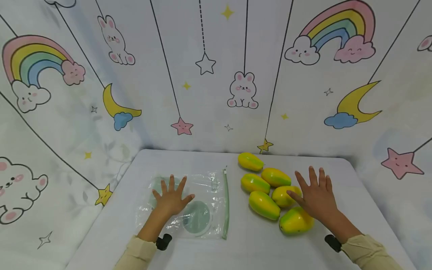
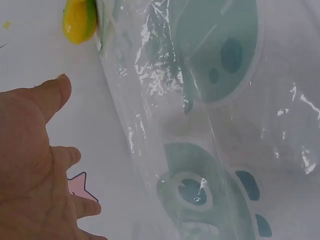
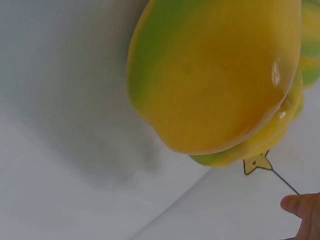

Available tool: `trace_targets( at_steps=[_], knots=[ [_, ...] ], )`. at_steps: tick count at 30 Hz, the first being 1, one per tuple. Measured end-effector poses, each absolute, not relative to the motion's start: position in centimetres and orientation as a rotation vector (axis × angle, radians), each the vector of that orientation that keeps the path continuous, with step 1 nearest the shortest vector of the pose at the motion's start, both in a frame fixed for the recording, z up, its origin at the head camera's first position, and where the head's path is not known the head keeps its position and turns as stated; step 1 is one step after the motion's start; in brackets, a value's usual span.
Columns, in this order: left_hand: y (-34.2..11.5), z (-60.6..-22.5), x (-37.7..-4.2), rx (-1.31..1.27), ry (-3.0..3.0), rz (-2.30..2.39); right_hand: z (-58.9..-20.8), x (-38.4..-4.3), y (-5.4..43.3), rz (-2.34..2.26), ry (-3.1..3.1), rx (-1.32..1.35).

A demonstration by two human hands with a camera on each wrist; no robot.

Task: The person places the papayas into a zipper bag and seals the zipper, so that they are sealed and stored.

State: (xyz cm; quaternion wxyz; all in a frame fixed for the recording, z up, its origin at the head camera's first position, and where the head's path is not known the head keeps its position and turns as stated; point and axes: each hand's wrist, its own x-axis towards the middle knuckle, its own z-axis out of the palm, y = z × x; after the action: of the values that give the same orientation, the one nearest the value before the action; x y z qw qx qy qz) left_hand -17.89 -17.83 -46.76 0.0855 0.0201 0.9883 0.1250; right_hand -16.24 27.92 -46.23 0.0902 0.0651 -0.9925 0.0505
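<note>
A clear zip bag [image 1: 210, 187] with pale green printed shapes lies flat on the left part of the table. Over it, my left hand [image 1: 170, 201] is spread with fingers apart, holding nothing; the left wrist view shows the bag [image 2: 210, 125] beside that hand [image 2: 30, 160]. Several yellow-green mangoes [image 1: 264, 205] sit grouped right of the bag. My right hand [image 1: 317, 195] is spread at their right side, its thumb overlapping one mango in the head view. In the right wrist view a mango [image 3: 215, 75] looms close, with part of the hand [image 3: 307, 212] at the lower right corner.
The white table [image 1: 236, 255] meets a fabric backdrop [image 1: 216, 97] printed with rainbows, bunnies, moons and stars at the back and both sides. The bag's green zip edge [image 1: 225, 210] faces the mangoes. A dark wrist camera [image 1: 164, 242] is strapped by each sleeve.
</note>
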Motion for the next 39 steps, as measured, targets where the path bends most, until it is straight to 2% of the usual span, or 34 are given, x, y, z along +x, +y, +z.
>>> trace_targets(
  at_steps=[12, 19, 27, 39],
  knots=[
    [-14.9, -48.6, -17.6, 0.213, 3.117, 0.383, -46.3, -16.1, 26.6, 0.246, -2.958, 0.226],
    [-11.4, -50.5, -17.3, 0.334, 3.026, 0.622, -46.6, -15.6, 24.8, 0.301, -2.992, 0.282],
    [-8.4, -51.1, -17.0, 0.457, 2.979, 0.775, -46.9, -15.0, 23.2, 0.360, -3.007, 0.316],
    [-6.7, -53.8, -16.0, 0.435, 2.950, 0.767, -47.5, -14.9, 21.9, 0.404, -2.948, 0.369]
  ],
)
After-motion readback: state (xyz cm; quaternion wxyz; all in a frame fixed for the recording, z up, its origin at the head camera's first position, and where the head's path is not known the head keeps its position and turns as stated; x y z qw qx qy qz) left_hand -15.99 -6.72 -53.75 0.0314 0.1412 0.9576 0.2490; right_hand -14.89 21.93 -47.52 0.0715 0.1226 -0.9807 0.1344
